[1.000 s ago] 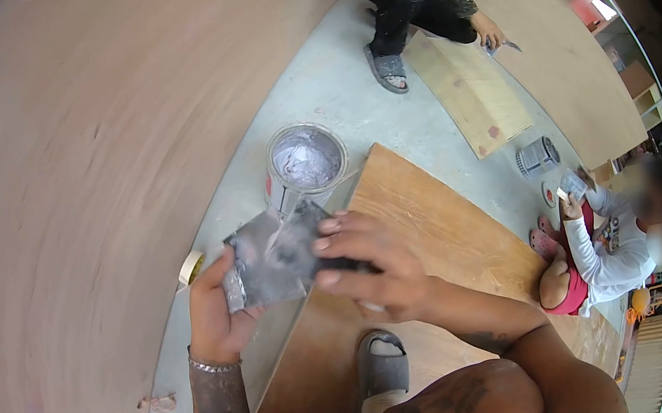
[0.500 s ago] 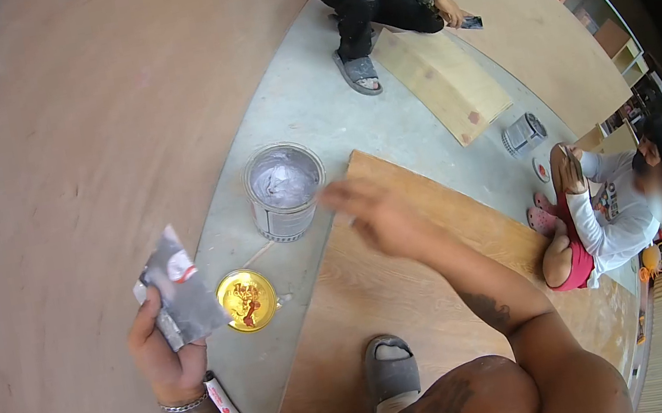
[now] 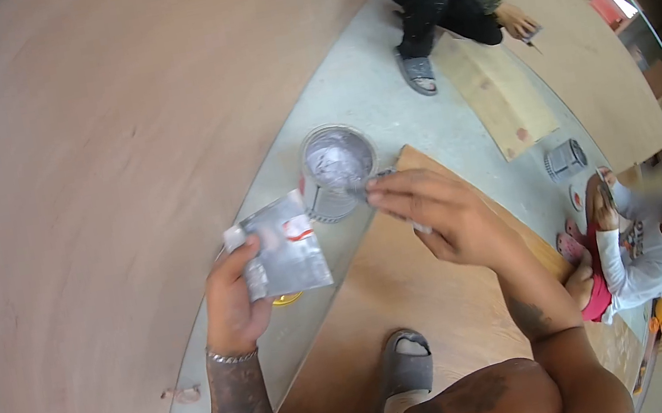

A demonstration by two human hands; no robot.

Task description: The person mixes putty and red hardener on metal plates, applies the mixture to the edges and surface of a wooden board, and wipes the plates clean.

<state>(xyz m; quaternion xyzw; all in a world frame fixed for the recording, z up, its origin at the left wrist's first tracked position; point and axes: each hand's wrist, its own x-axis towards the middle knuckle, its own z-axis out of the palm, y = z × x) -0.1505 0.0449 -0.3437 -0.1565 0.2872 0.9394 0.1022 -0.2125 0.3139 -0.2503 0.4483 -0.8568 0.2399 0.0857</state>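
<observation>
My left hand [image 3: 237, 297] grips a flat grey metallic sheet [image 3: 283, 245] with a white and red mark, thumb on its face. To its right, my right hand [image 3: 445, 209] pinches a small dark flat tool [image 3: 359, 190] at the lower right rim of an open can [image 3: 333, 132]. Greyish-white paste [image 3: 338, 159] lies in the can. A bit of white shows below my right fingers. Most of a yellow lid [image 3: 286, 299] is hidden behind my left hand and the sheet.
A pale wooden panel [image 3: 101, 140] fills the left. A wood-grain board [image 3: 352, 334] lies under my sandalled foot [image 3: 408, 364]. One person [image 3: 428, 2] crouches at the top; another [image 3: 652, 266] sits at right near a second can [image 3: 566, 159]. A yellowish board [image 3: 496, 96] lies beyond.
My right hand has closed on the dark tool by the can. My left hand has shifted right and turned the sheet flatter to view. The whole view has shifted.
</observation>
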